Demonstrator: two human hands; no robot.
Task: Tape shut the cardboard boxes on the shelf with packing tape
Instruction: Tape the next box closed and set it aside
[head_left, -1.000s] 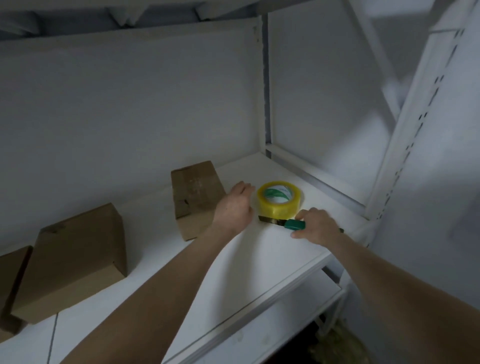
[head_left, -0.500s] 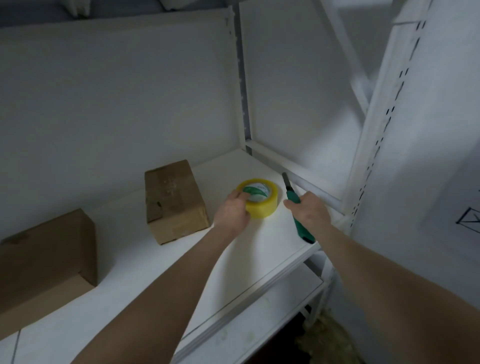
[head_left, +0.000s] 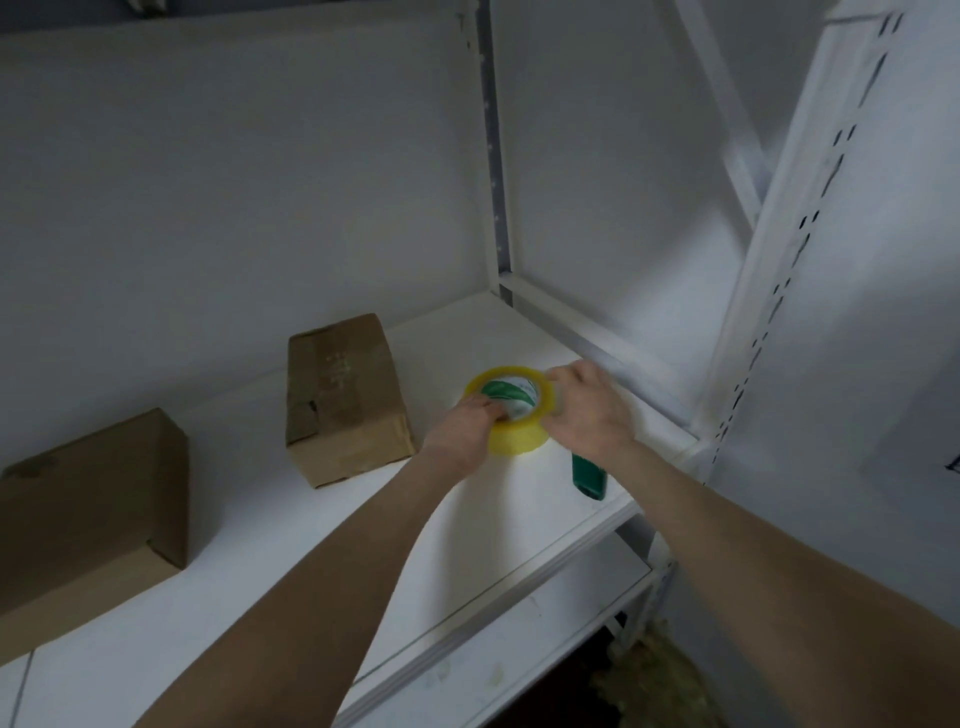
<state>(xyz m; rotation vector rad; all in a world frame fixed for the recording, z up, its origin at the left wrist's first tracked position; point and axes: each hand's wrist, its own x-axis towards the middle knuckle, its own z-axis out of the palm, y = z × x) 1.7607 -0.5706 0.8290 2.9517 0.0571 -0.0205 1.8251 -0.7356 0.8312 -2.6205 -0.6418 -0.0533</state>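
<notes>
At the shelf's (head_left: 311, 597) right end, left hand (head_left: 462, 434) grips the tape (head_left: 519, 441), fingers (head_left: 493, 410) hooked in its core; right hand (head_left: 587, 410) clasps a cutter (head_left: 588, 475), fingers touching the tape.

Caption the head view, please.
Left hand grips the tape, right hand with cutter touches it, by a box on the shelf.

The tape roll (head_left: 514, 434) is glossy, yellowish, see-through plastic film wound on a core printed green and white. The cutter (head_left: 588, 475) has a smooth green plastic handle with a slight sheen. The near box (head_left: 340, 395) is matt brown cardboard, creased and scuffed at its edges; the left box (head_left: 93, 514) is the same matt cardboard, smoother. The shelf board (head_left: 311, 571) is smooth and white, the upright (head_left: 763, 291) white-painted slotted metal.
</notes>
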